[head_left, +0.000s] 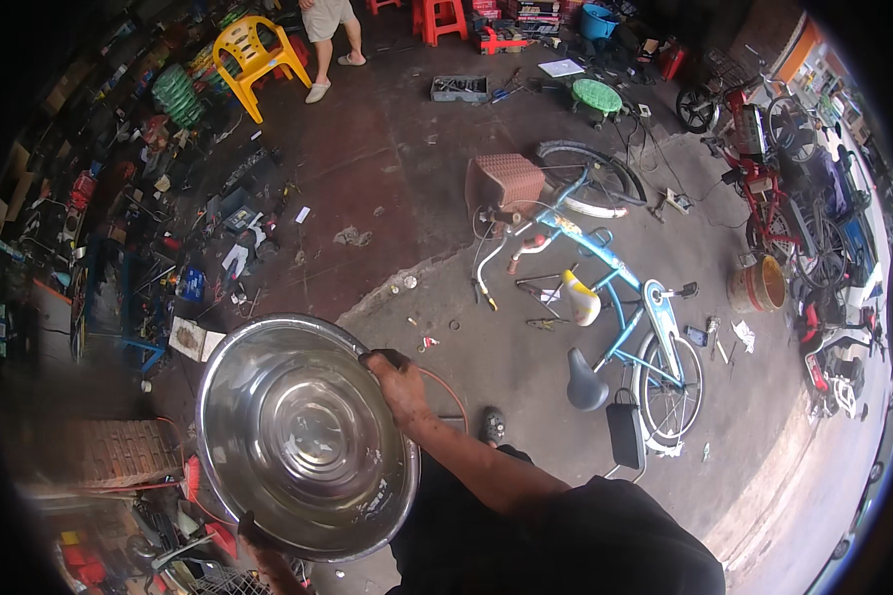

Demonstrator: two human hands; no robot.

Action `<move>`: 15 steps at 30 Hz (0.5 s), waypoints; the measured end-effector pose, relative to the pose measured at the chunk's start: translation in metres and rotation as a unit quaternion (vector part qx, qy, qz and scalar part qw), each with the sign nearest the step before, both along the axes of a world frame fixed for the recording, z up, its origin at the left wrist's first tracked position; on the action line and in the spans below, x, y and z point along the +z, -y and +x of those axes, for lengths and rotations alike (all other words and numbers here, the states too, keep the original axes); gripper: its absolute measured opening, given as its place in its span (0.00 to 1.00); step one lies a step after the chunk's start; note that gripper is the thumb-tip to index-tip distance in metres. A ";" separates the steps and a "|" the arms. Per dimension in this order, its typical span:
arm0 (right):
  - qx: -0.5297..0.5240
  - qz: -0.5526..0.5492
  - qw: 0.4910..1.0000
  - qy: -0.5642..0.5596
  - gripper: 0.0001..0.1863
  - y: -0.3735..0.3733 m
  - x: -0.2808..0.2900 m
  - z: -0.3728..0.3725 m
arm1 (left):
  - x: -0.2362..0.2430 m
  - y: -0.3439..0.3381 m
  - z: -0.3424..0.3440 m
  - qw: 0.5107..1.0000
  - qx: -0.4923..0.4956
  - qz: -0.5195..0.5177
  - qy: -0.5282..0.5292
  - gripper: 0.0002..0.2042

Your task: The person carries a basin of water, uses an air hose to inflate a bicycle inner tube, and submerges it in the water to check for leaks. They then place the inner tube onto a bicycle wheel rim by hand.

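Right grip: the right hand is closed over the upper right rim of a steel basin, fingers curled onto the edge, forearm running down to the lower middle of the frame.
Left grip: the left hand clasps the basin's lower rim at the bottom of the frame; only part of it shows, fingers wrapped under the edge.
Basin: large, round, shiny, held between both hands in the lower left of centre, its open side tilted up toward the camera; a little wet gleam shows on the inner wall.
Just beside the basin: an orange hose curves past the right wrist; a dark shoe rests on the floor below it.
Right of centre: a blue bicycle stands upside down on the concrete, black saddle toward the person, brown basket at the far end, wheels at either end.
Far right: red motorbikes parked in a row, and a round orange-brown bucket near them.
Upper left: a yellow plastic chair, with a person's legs standing just beside it.
Left edge: shelves and floor crowded with tools and parts.
Upper middle: a green round stool and red stools.
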State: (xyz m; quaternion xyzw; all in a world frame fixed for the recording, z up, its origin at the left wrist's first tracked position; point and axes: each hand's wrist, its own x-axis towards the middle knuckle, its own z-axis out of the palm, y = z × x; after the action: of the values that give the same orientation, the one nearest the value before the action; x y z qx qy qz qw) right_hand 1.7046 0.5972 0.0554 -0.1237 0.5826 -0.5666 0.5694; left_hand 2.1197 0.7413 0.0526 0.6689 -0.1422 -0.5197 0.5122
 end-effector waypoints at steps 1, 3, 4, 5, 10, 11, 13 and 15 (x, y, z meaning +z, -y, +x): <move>-0.005 -0.011 1.000 0.001 0.19 0.034 0.002 -0.011 | 0.004 0.037 -0.003 0.998 -0.034 -0.028 0.034 0.22; -0.008 -0.025 1.000 0.015 0.22 0.096 0.008 -0.035 | 0.005 0.115 -0.002 0.986 -0.107 -0.083 0.102 0.21; -0.002 -0.033 0.999 0.030 0.26 0.130 0.016 -0.046 | -0.006 0.149 -0.006 0.942 -0.104 -0.218 0.234 0.18; 0.003 -0.041 0.998 0.045 0.29 0.165 0.019 -0.056 | -0.009 0.199 0.000 0.981 -0.081 -0.134 0.117 0.21; -0.102 -0.053 0.993 0.033 0.20 0.315 0.045 -0.130 | 0.011 0.426 -0.075 0.988 -0.091 -0.073 0.105 0.24; -0.122 -0.034 0.992 0.024 0.21 0.330 0.051 -0.140 | 0.008 0.452 -0.077 0.947 -0.183 -0.092 0.248 0.24; -0.148 -0.030 0.988 0.001 0.21 0.387 0.062 -0.170 | 0.011 0.527 -0.084 0.951 -0.228 -0.129 0.166 0.20; -0.165 -0.002 0.986 -0.001 0.21 0.439 0.072 -0.199 | 0.007 0.615 -0.122 0.942 -0.260 -0.177 0.116 0.18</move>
State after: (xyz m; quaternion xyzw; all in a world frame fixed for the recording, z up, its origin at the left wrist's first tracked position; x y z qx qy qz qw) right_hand 1.5061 0.1586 0.1270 -0.0277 0.5942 -0.6539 0.4675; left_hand 1.9978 0.1263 0.0600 0.5627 -0.4591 -0.5205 0.4491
